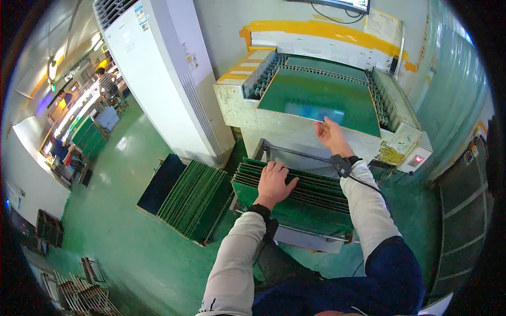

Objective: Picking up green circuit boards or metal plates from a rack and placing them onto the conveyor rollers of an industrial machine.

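A large flat green board [316, 97] lies on the roller conveyor, its front edge sticking out toward me. At that front edge is my right hand [332, 136], its thumb and fingers closed on the board's rim. Lower down, a rack holds several green boards [316, 197] standing on edge, side by side. My left hand [273, 183] is over the top edges of these boards toward the rack's left, thumb apart from the fingers. Its fingertips are partly hidden, and I see nothing held in it.
The roller machine [240, 105] stands against the wall; a second board [329, 67] lies farther in on its rollers. Another rack of upright green boards [195, 197] is on the floor at left. Beside it rises a tall white cabinet unit [158, 68]. Several people sit far left.
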### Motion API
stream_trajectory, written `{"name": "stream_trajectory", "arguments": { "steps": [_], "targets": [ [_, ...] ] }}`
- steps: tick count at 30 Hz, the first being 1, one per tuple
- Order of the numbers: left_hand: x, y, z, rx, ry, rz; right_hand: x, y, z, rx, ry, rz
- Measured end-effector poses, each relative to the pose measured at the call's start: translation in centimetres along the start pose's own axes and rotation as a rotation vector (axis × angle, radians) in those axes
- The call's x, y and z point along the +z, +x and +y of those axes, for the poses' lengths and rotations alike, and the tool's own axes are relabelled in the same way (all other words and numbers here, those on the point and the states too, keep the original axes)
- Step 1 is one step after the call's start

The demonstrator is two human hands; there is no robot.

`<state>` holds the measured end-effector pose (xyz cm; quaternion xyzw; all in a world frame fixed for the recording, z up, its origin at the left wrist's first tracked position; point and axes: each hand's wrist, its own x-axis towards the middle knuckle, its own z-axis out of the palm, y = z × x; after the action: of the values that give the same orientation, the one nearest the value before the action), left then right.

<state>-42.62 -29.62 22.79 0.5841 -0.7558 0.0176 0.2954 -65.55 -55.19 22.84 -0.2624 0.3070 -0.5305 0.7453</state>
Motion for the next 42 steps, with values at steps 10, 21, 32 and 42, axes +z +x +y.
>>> {"name": "stream_trajectory", "arguments": {
  "steps": [10,21,32,42],
  "targets": [
    [0.0,-0.1,-0.2,0.017,0.005,0.04,0.2,2.0,-1.1,0.091,0.009,-0.006],
    [0.2,-0.2,0.1,0.012,-0.003,0.061,0.3,-3.2,0.6,0.218,-0.663,-0.267],
    [0.2,-0.7,-0.5,0.007,-0.013,0.083,0.9,-11.1,3.6,0.218,-1.64,-0.581],
    [0.3,-0.6,-0.2,-0.01,-0.016,0.061,-0.9,-10.4,5.7,0.02,-1.754,-0.496]
  ]
}}
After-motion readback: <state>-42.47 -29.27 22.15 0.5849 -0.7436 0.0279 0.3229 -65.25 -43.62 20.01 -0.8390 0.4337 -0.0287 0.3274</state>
